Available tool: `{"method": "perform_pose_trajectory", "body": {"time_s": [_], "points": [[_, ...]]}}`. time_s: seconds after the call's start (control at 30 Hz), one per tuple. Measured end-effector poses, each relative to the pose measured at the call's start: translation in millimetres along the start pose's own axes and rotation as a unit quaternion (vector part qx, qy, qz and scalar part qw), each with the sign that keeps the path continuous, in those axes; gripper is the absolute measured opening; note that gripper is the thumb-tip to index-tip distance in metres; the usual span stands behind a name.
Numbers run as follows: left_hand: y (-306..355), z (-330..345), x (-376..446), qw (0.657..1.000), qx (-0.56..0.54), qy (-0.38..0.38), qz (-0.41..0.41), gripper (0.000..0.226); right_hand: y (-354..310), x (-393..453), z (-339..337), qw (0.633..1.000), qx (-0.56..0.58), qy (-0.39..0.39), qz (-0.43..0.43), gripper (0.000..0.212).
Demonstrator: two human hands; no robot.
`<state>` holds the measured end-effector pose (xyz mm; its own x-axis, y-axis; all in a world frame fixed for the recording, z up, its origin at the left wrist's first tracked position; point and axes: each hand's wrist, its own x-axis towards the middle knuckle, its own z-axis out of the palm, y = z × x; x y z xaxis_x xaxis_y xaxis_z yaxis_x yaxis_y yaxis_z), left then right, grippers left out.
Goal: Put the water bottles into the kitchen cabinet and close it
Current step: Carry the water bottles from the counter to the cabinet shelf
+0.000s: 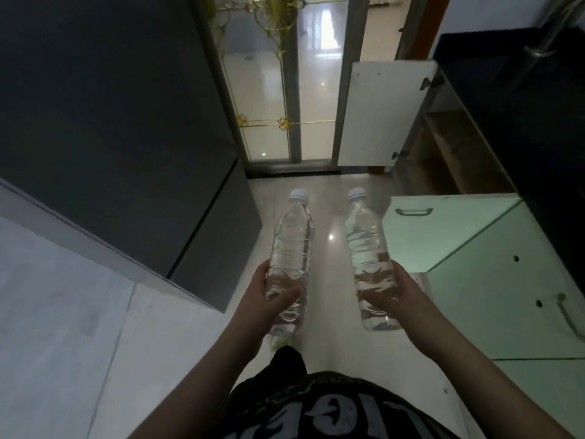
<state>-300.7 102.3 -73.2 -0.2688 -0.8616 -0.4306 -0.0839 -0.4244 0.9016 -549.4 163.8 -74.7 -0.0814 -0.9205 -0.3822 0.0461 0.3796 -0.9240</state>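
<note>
I hold two clear water bottles with white caps over the floor, caps pointing away from me. My left hand point(264, 299) grips the lower part of the left bottle point(292, 245). My right hand point(399, 294) grips the lower part of the right bottle point(368, 248). To the right, under a dark countertop point(512, 99), the kitchen cabinet point(452, 147) stands open, its two doors swung out: a far white door point(380, 115) and a near pale green door point(443, 229) with a metal handle. The inside is dim, with shelves faintly visible.
A large dark appliance or cabinet point(120, 128) fills the left side. Ahead is a glass sliding door point(285, 90) with gold ornament. Closed pale green cabinet fronts point(512, 305) with a handle run along the right. Glossy tiled floor point(329, 350) lies between.
</note>
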Motion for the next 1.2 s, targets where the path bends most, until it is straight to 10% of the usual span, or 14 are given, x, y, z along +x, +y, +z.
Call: {"method": "perform_pose_trajectory", "body": {"time_s": [0.5,0.83,1.2], "points": [[107,-70,192,0.993,0.085,-0.076,0.011,0.073,-73,169,49,0.987,0.007,0.162,0.002,0.048],[155,-4,345,0.978,0.140,-0.156,0.007,0.054,-95,269,-35,0.973,0.027,0.228,0.003,0.075],[235,92,490,0.953,0.189,-0.239,-0.003,0.060,-146,382,-128,0.956,0.063,0.285,0.010,0.058]]}}
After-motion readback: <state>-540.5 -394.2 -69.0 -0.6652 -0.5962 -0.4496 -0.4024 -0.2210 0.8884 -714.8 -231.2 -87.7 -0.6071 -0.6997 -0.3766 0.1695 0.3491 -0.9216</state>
